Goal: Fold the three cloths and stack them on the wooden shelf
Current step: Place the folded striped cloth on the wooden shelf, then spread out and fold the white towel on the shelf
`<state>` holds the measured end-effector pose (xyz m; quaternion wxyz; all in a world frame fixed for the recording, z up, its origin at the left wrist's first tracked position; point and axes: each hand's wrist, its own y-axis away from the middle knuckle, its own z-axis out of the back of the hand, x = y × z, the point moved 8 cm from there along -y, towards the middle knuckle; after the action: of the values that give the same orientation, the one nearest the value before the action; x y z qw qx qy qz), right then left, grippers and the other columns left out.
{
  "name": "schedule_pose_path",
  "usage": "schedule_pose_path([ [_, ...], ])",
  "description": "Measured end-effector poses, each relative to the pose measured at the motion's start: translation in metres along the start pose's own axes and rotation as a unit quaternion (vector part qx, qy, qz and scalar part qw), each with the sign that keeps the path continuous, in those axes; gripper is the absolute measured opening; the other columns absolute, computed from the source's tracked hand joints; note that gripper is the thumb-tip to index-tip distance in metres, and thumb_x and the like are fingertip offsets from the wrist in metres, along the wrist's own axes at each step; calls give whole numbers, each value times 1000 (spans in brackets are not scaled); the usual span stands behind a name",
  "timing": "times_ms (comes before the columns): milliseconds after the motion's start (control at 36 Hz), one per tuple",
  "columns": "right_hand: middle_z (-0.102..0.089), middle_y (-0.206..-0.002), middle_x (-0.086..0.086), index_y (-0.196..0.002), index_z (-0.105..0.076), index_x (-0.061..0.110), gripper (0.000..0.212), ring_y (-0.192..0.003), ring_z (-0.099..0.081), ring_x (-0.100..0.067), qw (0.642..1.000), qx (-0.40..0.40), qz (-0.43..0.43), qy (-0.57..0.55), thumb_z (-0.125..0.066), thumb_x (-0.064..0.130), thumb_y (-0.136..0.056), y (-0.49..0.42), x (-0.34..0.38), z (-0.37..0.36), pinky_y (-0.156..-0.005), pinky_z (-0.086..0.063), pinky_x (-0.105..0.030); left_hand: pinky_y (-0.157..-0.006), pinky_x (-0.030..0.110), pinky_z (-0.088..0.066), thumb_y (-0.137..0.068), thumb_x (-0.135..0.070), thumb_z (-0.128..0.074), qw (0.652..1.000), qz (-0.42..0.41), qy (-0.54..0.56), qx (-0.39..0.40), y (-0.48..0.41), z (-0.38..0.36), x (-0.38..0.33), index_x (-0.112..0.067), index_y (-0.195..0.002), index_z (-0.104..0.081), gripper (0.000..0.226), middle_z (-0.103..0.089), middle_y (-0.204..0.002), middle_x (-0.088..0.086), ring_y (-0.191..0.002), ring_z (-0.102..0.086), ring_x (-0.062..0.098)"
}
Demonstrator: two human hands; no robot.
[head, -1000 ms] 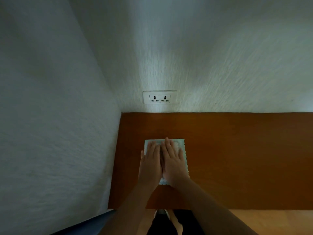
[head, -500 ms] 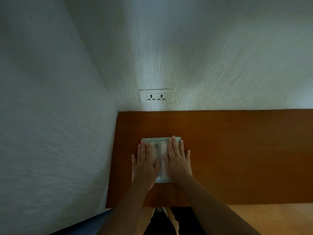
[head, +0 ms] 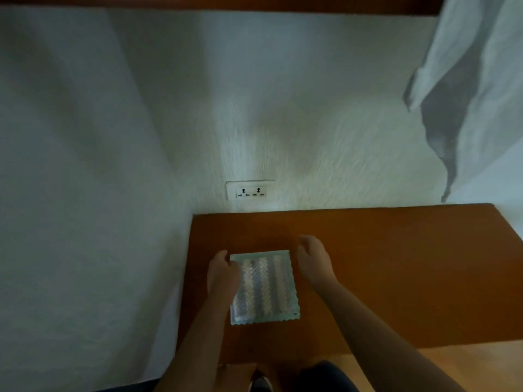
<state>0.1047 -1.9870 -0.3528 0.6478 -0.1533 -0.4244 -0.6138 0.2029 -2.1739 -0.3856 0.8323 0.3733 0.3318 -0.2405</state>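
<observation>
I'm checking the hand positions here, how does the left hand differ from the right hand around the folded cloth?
The left hand overlaps the left edge of the folded cloth; the right hand sits beside its right edge, with wooden shelf showing between. The left hand lies nearer the person, the right reaches farther toward the wall. Both are curled loosely, gripping nothing.

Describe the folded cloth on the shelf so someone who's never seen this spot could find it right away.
Find the brown wooden shelf set in the corner of the white textured walls, below the white double wall socket. Near its left end, between the person's left hand and right hand, lies a pale green folded square cloth. Its zigzag stripes and scalloped edges mark it out; nothing else lies on the shelf.
</observation>
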Motion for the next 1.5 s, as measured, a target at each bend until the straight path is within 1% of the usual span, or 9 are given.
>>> schedule_pose_path([
  [139, -60, -99, 5, -120, -54, 13, 27, -79, -55, -10, 993, -4, 25, -111, -41, 13, -97, 11, 38, 36, -60, -42, -17, -86, 27, -40, -96, -19, -43, 996, -59, 55, 37, 29, 3, -70, -16, -129, -49, 34, -54, -129, 5, -113, -53, 18],
  [194, -62, -90, 4, -114, -58, 10, 25, -79, -58, -12, 986, -1, 26, -167, -40, 10, -97, 19, 48, 52, -63, -44, -19, -77, 27, -44, -95, -21, -46, 987, -77, 105, 90, 48, 5, -97, -19, -121, -54, 27, -61, -116, 0, -103, -59, 11],
  [278, -63, -89, -4, -105, -60, 10, 24, -75, -59, -12, 970, 38, 26, -239, -37, 6, -98, 38, 58, 76, -62, -45, -15, -85, 31, -46, -97, -20, -42, 977, -121, 120, 126, 79, 17, -136, -24, -113, -56, 22, -66, -105, -8, -96, -63, 5],
  [472, -65, -72, -8, -91, -63, 3, 26, -66, -58, -20, 949, 75, 60, -300, -37, 4, -97, 79, 74, 149, -70, -41, -33, -80, 26, -45, -97, -17, -43, 965, -204, 114, 122, 156, 42, -203, -24, -96, -64, 22, -71, -89, -15, -84, -66, -2],
  [667, -65, -67, -10, -71, -70, 12, 29, -60, -58, -21, 920, 132, 177, -325, -50, 8, -91, 126, 113, 213, -63, -40, -32, -69, 19, -41, -95, -13, -42, 943, -294, 129, 83, 228, 54, -252, -19, -84, -66, 27, -73, -84, -9, -79, -67, 5],
  [917, -65, -67, -5, -72, -71, 18, 28, -63, -61, -17, 897, 104, 323, -284, -44, 24, -74, 156, 167, 287, -57, -49, -21, -60, 14, -47, -92, -3, -42, 877, -435, 203, 17, 284, 73, -313, -15, -76, -67, 33, -72, -74, -2, -68, -67, 10],
  [1139, -68, -70, -2, -72, -70, 17, 37, -64, -62, -14, 880, 20, 402, -252, -43, 1, -92, 163, 214, 337, -59, -45, -21, -58, 11, -47, -89, 3, -51, 817, -508, 254, -97, 301, 100, -367, -13, -80, -63, 22, -70, -71, -2, -61, -63, 5],
  [1333, -66, -72, 6, -76, -65, 22, 20, -64, -60, -4, 899, -79, 392, -181, -54, 8, -86, 132, 242, 359, -62, -43, -22, -67, 7, -42, -85, -18, -61, 823, -484, 71, -288, 277, 115, -392, -26, -84, -59, 8, -60, -77, -16, -74, -58, -1],
  [1500, -58, -93, 7, -96, -57, 21, 11, -82, -56, -10, 939, -107, 327, -5, -56, 24, -86, 93, 262, 349, -65, -42, -23, -79, 24, -38, -86, -38, -59, 884, -392, -72, -246, 242, 105, -412, -19, -112, -54, 32, -51, -106, -5, -96, -52, 13],
])
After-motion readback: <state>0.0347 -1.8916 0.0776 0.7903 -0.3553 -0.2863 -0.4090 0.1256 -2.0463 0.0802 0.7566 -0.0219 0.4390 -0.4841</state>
